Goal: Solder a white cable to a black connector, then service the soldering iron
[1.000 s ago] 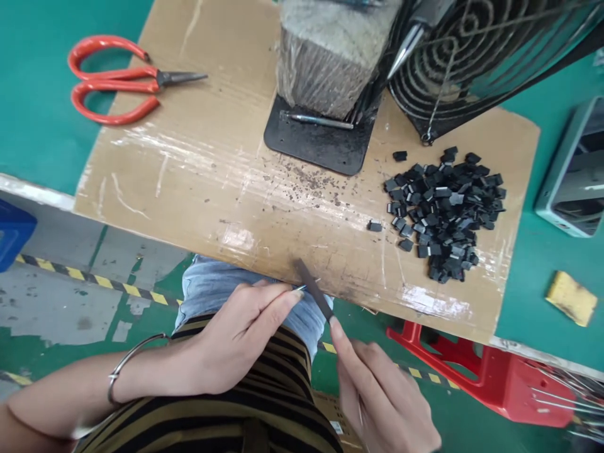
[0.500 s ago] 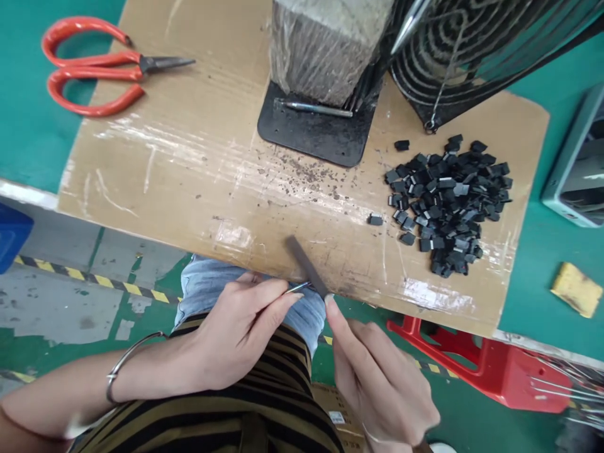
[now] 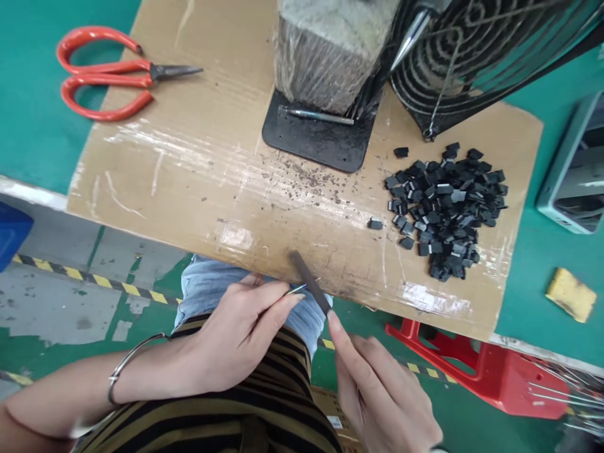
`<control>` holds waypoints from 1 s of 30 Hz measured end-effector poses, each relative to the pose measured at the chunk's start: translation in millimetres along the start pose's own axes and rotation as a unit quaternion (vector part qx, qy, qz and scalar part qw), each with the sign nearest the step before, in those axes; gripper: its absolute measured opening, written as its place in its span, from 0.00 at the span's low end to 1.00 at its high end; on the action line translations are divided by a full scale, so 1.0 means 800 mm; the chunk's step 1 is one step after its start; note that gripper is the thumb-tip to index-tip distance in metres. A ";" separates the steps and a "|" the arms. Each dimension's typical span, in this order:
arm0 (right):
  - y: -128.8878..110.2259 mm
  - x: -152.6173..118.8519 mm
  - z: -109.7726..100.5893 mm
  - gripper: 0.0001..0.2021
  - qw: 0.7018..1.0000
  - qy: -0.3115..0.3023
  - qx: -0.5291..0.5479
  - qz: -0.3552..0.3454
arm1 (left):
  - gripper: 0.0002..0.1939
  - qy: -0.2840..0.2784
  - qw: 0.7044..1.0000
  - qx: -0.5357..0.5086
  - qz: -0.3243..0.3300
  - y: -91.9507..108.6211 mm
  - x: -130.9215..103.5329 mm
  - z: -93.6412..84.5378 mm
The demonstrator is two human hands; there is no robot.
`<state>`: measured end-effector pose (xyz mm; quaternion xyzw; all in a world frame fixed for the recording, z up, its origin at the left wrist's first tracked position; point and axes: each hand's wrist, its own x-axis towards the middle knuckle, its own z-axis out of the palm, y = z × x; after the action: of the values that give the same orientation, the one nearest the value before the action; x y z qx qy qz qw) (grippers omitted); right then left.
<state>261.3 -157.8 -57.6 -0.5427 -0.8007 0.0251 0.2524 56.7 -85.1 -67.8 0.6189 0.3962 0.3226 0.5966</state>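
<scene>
My left hand (image 3: pixel 252 333) pinches a thin metal rod (image 3: pixel 296 289) just off the front edge of the cardboard sheet (image 3: pixel 189 182). A flat dark file (image 3: pixel 310 283) lies across the rod's tip, its far end over the cardboard's edge. My right hand (image 3: pixel 377 384) is closed on the file's near end, with the index finger stretched along it. On the right of the cardboard is a pile of small black plastic pieces (image 3: pixel 453 207). Dark crumbs are scattered in front of a black plate (image 3: pixel 316 141), which bears a wrapped block (image 3: pixel 330 56) and a metal pen-like rod (image 3: pixel 318 116).
Red-handled scissors (image 3: pixel 108 74) lie at the upper left. A black wire fan guard (image 3: pixel 453 56) stands at the upper right. Farther right are a grey-framed device (image 3: pixel 578 170) and a yellow sponge (image 3: pixel 570 294). A red stool (image 3: pixel 500 371) is below the table edge.
The file has slid a little down toward me, and my right hand has moved down with it. My left hand stays nearly in place. The camera view has shifted slightly.
</scene>
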 end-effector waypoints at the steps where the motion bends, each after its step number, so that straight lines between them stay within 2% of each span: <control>1: 0.000 -0.001 -0.001 0.33 1.000 -0.009 -0.003 0.001 | 0.17 -0.003 1.000 -0.007 -0.007 0.000 0.000 0.000; 7: 0.004 -0.002 0.007 0.30 0.999 0.043 -0.023 0.000 | 0.18 -0.010 0.999 -0.028 -0.039 0.001 -0.003 -0.002; 12: 0.000 -0.003 0.003 0.34 0.999 0.015 -0.030 0.013 | 0.18 -0.020 0.994 -0.089 -0.063 0.005 0.000 -0.005; 15: 0.002 -0.002 0.007 0.32 0.999 0.031 -0.034 0.001 | 0.19 -0.025 0.991 -0.111 -0.066 0.004 0.000 -0.007; 18: 0.004 -0.003 0.008 0.31 0.999 0.041 -0.031 0.001 | 0.19 -0.024 0.991 -0.106 -0.076 0.001 -0.001 -0.008; 22: 0.003 -0.007 0.005 0.33 1.000 0.006 -0.021 0.007 | 0.19 -0.039 0.991 -0.089 -0.090 0.001 -0.002 -0.008; 27: 0.005 -0.007 0.013 0.33 0.998 0.064 -0.015 -0.004 | 0.19 -0.023 0.987 -0.135 -0.083 0.003 -0.002 -0.008; 30: 0.005 -0.012 0.012 0.34 0.999 0.032 -0.014 0.003 | 0.20 -0.038 0.980 -0.170 -0.098 0.004 -0.002 -0.009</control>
<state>263.6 -162.2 -71.0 -0.5493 -0.7908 -0.0027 0.2700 50.2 -83.3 -64.1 0.4784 0.3711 0.3018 0.7364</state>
